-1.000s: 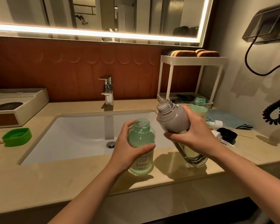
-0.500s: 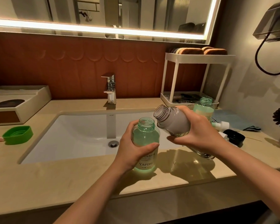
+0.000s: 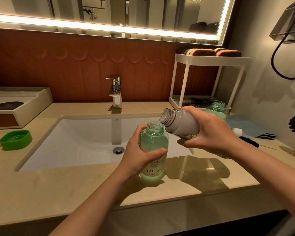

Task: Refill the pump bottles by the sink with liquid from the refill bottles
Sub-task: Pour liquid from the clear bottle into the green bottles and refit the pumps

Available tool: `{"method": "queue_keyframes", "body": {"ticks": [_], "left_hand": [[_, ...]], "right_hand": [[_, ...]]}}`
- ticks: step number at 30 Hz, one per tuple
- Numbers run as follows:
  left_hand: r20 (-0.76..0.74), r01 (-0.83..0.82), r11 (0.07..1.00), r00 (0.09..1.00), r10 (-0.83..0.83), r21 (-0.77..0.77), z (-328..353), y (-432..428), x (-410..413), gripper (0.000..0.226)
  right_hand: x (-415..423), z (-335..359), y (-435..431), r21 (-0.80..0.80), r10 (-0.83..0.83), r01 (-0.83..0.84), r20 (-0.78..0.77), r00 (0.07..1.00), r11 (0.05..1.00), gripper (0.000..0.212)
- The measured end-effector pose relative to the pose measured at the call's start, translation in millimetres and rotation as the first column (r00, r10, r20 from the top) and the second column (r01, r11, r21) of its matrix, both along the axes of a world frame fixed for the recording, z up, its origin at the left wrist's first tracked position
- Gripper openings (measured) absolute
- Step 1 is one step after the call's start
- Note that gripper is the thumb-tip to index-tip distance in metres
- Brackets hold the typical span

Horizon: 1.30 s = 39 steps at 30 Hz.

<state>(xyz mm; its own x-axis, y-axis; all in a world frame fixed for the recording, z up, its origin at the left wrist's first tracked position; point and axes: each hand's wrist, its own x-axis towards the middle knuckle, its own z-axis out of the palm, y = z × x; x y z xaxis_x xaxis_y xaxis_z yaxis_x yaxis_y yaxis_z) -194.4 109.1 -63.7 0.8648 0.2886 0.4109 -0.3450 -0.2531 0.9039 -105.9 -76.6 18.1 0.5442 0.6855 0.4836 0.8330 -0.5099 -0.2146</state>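
Observation:
An open green pump bottle (image 3: pixel 153 143) labelled YAPING stands on the counter at the sink's front edge, its pump head off. My left hand (image 3: pixel 140 154) grips it around the middle. My right hand (image 3: pixel 209 132) holds a clear refill bottle (image 3: pixel 179 124) with pale liquid inside, tilted to the left so that its open mouth hangs just above and right of the green bottle's neck. No liquid is seen flowing. A second open green bottle (image 3: pixel 217 109) stands behind my right hand.
The white sink (image 3: pixel 85 142) and chrome tap (image 3: pixel 116 92) lie to the left. A green cap (image 3: pixel 15 140) rests on the counter at far left beside a beige tray (image 3: pixel 32 106). A white rack (image 3: pixel 209 79) and a black cap (image 3: pixel 250 142) are on the right.
My right hand has tipped the refill bottle further over to the left, bringing its mouth down close to the green bottle's neck. My left hand keeps its hold.

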Motion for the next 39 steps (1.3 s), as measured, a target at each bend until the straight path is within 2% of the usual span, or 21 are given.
{"method": "queue_keyframes", "body": {"ticks": [24,31,39], "left_hand": [[0.004,0.0,1.0,1.0,0.0,0.009,-0.2,0.2,-0.3,0.066],[0.003,0.009,1.0,1.0,-0.009,-0.005,-0.4,0.2,-0.2,0.071],[-0.002,0.005,1.0,1.0,-0.005,-0.006,-1.4,0.5,-0.4,0.064]], "right_hand": [[-4.1,21.8,2.9,-0.2,-0.04,0.064,0.124,0.991,0.978,0.08],[-4.4,25.6,3.8,-0.227,-0.034,0.067,0.144,0.989,0.972,0.078],[-3.5,28.4,4.3,-0.245,-0.029,0.066,0.149,0.988,0.967,0.077]]}}
